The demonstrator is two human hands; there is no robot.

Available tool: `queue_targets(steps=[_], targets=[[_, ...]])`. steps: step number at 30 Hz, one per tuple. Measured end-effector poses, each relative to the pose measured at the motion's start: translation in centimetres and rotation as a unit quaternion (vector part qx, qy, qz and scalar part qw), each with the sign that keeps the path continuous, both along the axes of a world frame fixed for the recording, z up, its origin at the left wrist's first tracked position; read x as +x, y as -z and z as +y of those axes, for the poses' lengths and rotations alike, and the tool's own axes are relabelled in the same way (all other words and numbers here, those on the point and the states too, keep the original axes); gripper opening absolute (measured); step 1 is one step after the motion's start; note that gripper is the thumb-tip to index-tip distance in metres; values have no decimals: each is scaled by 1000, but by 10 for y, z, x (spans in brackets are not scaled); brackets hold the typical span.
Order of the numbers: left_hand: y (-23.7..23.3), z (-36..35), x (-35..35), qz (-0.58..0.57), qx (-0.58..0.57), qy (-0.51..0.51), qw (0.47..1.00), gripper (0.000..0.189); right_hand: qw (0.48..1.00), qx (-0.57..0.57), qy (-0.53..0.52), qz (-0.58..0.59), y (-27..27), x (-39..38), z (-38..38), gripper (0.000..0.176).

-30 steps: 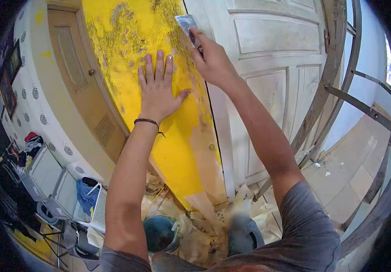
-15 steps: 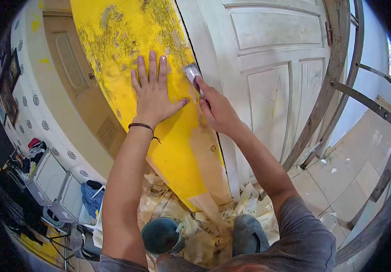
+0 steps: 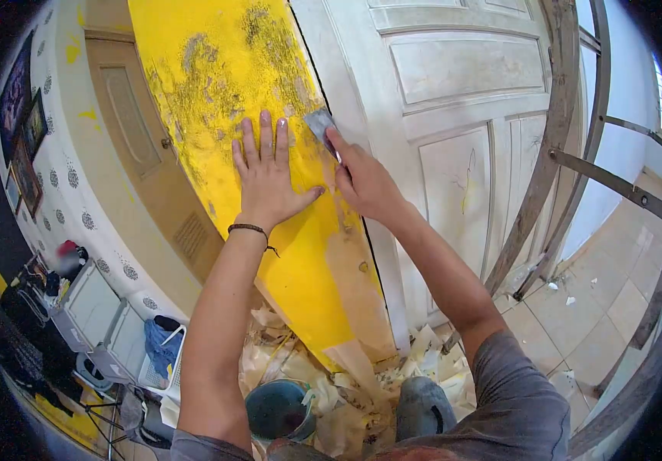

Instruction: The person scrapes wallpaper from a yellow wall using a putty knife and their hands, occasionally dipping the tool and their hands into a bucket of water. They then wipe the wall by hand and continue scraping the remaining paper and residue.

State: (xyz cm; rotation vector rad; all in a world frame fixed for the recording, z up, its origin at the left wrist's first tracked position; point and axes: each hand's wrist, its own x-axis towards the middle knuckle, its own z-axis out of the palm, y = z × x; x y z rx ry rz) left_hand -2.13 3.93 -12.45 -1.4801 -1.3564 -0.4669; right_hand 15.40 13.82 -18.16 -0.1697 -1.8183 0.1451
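My left hand (image 3: 267, 180) lies flat with its fingers spread on a bright yellow wall strip (image 3: 300, 284). A dark braided bracelet (image 3: 248, 228) is around that wrist. To its right, my right hand (image 3: 367, 183) grips a scraper (image 3: 319, 123), its flat metal blade up against the yellow surface near the right edge. The handle is mostly hidden by my fingers. Above my left hand the yellow is mottled with dark, rough patches (image 3: 215, 73). Below the scraper, tan bare areas (image 3: 352, 261) show where the yellow coat is off.
Peeled scraps (image 3: 342, 392) litter the floor around a dark bucket (image 3: 273, 403) near my legs. A white panelled door (image 3: 454, 69) stands to the right, beside a wood and metal frame (image 3: 550, 154). Plastic drawers (image 3: 89, 296) and a white basket (image 3: 173, 361) with clothes are at left.
The camera view has shifted, so the wall appears lower. The scraper is turned, showing more of its blade's broad face. My left hand stays flat on the wall.
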Motion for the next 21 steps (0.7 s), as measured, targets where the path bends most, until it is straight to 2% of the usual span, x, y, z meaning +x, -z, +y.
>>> queue_targets(steps=[5, 7, 10, 14, 16, 18, 21], targets=[[-1, -1, 2, 3, -3, -16, 1000, 133, 999, 39, 3, 20, -57, -3, 16, 63], [-2, -2, 3, -6, -17, -25, 1000, 132, 994, 82, -35, 64, -84, -8, 24, 60], [0, -1, 1, -2, -11, -18, 1000, 131, 996, 79, -7, 48, -121, -3, 23, 56], [-1, -1, 0, -6, -12, -23, 1000, 130, 994, 87, -32, 49, -162, 2, 20, 54], [0, -1, -1, -2, -5, -2, 1000, 130, 996, 75, -13, 37, -173, 4, 20, 53], [2, 0, -2, -3, -8, -1, 1000, 130, 996, 50, -57, 41, -175, 9, 22, 52], [2, 0, -2, -4, -2, 1, 1000, 130, 999, 17, -20, -20, -156, 24, 10, 50]])
